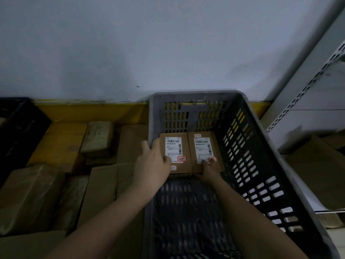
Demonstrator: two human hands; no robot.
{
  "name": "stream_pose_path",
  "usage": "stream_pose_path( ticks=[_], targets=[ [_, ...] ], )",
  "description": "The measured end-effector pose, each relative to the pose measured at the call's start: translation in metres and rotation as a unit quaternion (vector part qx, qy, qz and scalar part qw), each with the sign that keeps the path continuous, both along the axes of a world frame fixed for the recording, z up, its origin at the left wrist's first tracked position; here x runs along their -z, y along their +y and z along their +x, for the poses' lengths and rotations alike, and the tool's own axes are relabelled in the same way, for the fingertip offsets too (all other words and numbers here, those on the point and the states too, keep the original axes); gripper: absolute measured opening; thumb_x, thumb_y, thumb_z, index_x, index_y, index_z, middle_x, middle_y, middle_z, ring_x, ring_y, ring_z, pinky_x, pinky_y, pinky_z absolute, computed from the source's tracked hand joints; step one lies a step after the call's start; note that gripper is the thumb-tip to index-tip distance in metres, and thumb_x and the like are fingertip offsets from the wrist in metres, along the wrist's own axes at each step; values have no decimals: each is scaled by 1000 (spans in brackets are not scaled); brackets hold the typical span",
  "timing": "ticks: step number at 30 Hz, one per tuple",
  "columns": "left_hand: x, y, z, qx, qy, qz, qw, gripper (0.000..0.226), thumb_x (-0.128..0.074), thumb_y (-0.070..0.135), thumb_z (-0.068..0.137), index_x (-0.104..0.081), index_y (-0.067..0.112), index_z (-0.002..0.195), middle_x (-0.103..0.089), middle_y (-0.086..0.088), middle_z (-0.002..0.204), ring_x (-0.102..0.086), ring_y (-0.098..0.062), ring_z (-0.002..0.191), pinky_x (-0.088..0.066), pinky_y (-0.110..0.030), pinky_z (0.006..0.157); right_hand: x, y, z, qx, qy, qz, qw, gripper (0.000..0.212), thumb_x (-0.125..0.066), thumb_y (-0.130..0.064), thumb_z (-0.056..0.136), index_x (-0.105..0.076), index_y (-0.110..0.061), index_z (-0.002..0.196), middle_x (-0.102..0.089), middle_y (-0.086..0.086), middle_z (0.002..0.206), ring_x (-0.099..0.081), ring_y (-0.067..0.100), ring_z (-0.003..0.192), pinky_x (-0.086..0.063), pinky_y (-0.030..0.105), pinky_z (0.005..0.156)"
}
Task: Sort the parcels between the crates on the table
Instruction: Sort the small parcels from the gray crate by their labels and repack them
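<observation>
A grey slotted crate stands right of centre. Two brown parcels with white labels lie side by side at its far end. My left hand reaches over the crate's left wall and grips the near left corner of the left parcel, fingers curled onto its label. My right hand rests on the near end of the right parcel, with straight fingertips pressing its label. The right thumb is hidden. The near part of the crate floor is bare.
Left of the crate, several cardboard parcels lie packed in a yellow-walled bin. A black crate stands at far left. Perforated metal shelving rises at right, with cardboard boxes below. A wall is close behind.
</observation>
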State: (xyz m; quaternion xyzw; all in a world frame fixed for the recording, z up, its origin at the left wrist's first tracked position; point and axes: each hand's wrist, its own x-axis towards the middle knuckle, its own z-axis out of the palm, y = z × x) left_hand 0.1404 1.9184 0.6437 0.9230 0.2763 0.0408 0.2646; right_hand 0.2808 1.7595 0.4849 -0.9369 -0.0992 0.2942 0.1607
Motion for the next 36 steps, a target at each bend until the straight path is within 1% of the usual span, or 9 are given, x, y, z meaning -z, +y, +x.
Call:
stream_pose_path(
  ticks=[5, 13, 15, 17, 19, 25, 30, 33, 36],
  targets=[
    [-3, -1, -1, 1, 9, 6, 1000, 52, -50, 32, 99, -30, 22, 147, -36, -6, 129, -39, -12, 82, -29, -19, 55, -20, -1, 0, -28, -34, -62, 997, 53, -44, -33, 100, -34, -16, 149, -40, 13, 149, -42, 31, 134, -40, 47, 108],
    [-6, 1, -1, 35, 31, 11, 999, 70, -50, 47, 97, -15, 24, 154, -32, -11, 134, -52, -24, 91, -41, -26, 61, -104, 5, -49, -137, -143, -100, 975, 55, -31, -47, 98, -47, -19, 142, -48, 8, 144, -43, 32, 130, -36, 50, 104],
    [-9, 4, -3, 53, 58, -15, 997, 76, -46, 55, 96, -5, 30, 156, -22, -15, 148, -51, -33, 115, -51, -38, 82, -135, 2, -67, -156, -159, -94, 970, 53, -30, -48, 99, -47, -21, 142, -49, 8, 144, -43, 31, 131, -35, 49, 105],
    [-19, 8, -11, 73, 93, -9, 993, 78, -40, 62, 96, 3, 36, 156, -4, -10, 162, -24, -38, 143, -36, -51, 108, -167, -1, -83, -170, -175, -82, 966, 52, -29, -49, 101, -46, -22, 143, -47, 7, 146, -41, 30, 133, -35, 49, 106],
    [-33, 11, -24, 92, 93, 40, 991, 75, -33, 67, 95, -2, 36, 156, 1, -4, 165, -5, -33, 150, -19, -58, 117, -197, -5, -96, -174, -197, -54, 963, 53, -30, -51, 101, -44, -24, 144, -47, 6, 147, -41, 30, 133, -38, 47, 105],
    [-74, 14, -93, 103, 37, 121, 987, 62, -28, 67, 95, -43, 34, 144, -46, 0, 147, -37, -25, 135, -36, -50, 108, -252, 6, -137, -194, -238, 71, 949, 56, -30, -59, 97, -52, -27, 138, -57, 3, 138, -51, 27, 123, -47, 47, 98],
    [-84, 23, -155, 100, 80, 140, 982, 63, -28, 69, 94, -46, 34, 143, -48, -1, 144, -41, -26, 133, -39, -47, 105, -263, 41, -187, -245, -226, 121, 935, 53, -33, -54, 99, -54, -22, 136, -62, 3, 131, -58, 27, 114, -51, 46, 93],
    [-95, 42, -180, 72, 44, 140, 987, 56, -33, 64, 96, -48, 34, 142, -49, 1, 144, -42, -23, 131, -40, -39, 104, -269, 61, -207, -269, -251, 139, 919, 49, -34, -52, 100, -57, -23, 133, -63, 5, 127, -60, 27, 109, -53, 46, 90],
    [-96, 68, -201, 39, 38, 142, 988, 56, -31, 68, 94, -48, 41, 140, -50, 4, 142, -44, -22, 129, -43, -43, 102, -271, 81, -217, -279, -255, 145, 914, 45, -35, -51, 100, -58, -25, 129, -63, 4, 121, -59, 28, 108, -53, 47, 88]
  ],
)
